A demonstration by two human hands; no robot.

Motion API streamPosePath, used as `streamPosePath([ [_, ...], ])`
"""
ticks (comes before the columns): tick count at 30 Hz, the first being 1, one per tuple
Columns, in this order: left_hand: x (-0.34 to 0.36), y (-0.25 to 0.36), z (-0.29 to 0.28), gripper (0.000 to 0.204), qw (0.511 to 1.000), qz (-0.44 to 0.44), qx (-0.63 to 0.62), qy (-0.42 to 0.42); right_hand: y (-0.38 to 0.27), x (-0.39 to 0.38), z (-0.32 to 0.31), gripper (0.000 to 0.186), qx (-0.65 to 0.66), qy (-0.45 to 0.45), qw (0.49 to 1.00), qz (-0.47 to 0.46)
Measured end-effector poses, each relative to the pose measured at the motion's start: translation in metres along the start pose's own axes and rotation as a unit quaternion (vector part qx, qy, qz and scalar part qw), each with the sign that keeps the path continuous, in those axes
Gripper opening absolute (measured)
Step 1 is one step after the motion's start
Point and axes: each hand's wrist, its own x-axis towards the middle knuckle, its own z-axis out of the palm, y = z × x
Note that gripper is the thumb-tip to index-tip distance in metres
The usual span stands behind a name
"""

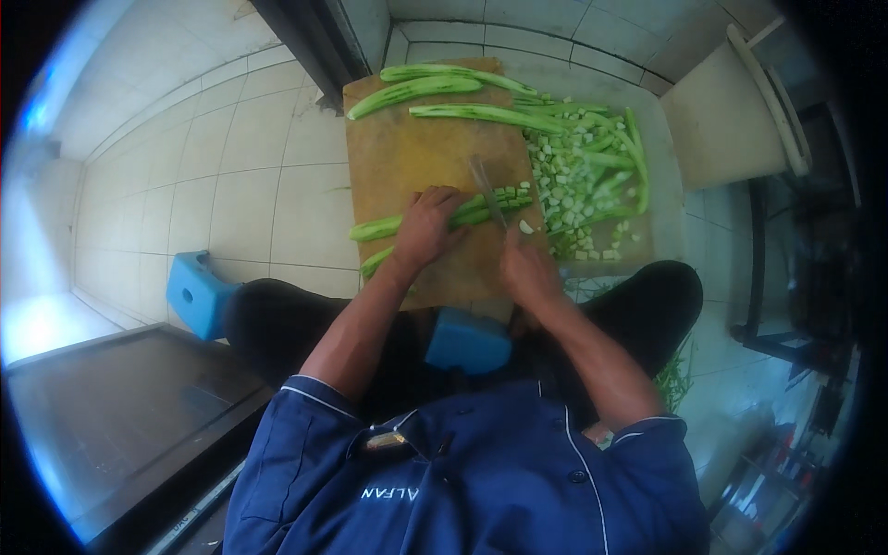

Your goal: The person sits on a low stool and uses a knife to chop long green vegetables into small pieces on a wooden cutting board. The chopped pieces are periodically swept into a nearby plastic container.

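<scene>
A wooden cutting board [421, 153] lies in front of me, with long pale-green strips that look like peeled gourd on it. My left hand [430, 227] presses down on a bundle of gourd strips [375, 229], fingers curled over them. In my right hand [529, 265] is a knife [487, 191], its blade across the bundle just right of my left fingers. Cut chunks [513, 196] sit right of the blade, and one small pale piece [526, 227] lies apart. More uncut gourd strips [416, 92] rest at the board's far edge.
Right of the board, a translucent tub [661, 217] holds diced pieces [564, 180] and long strips. A blue stool [197, 294] stands left of my knee; another blue plastic piece [469, 340] shows between my legs. Green scraps [677, 377] lie on the floor at right.
</scene>
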Motion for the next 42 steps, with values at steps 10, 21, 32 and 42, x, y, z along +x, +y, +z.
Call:
streamPosePath([
  [10, -0.004, 0.000, -0.012, 0.062, 0.999, -0.026, -0.038, 0.001, -0.015, -0.005, -0.002, 0.030, 0.053, -0.009, 0.998, -0.020],
  [21, -0.012, -0.009, -0.057, 0.061, 0.985, -0.093, 0.020, -0.145, -0.002, 0.003, 0.015, 0.025, 0.018, -0.029, 0.999, 0.032],
  [32, 0.033, 0.014, -0.003, 0.060, 0.996, -0.017, -0.023, -0.089, 0.052, 0.003, 0.004, 0.023, 0.066, 0.145, 0.987, 0.037],
  [42, 0.018, 0.007, -0.007, 0.060, 0.998, -0.023, -0.012, -0.056, 0.031, 0.005, 0.006, 0.027, 0.001, 0.063, 0.997, 0.038],
])
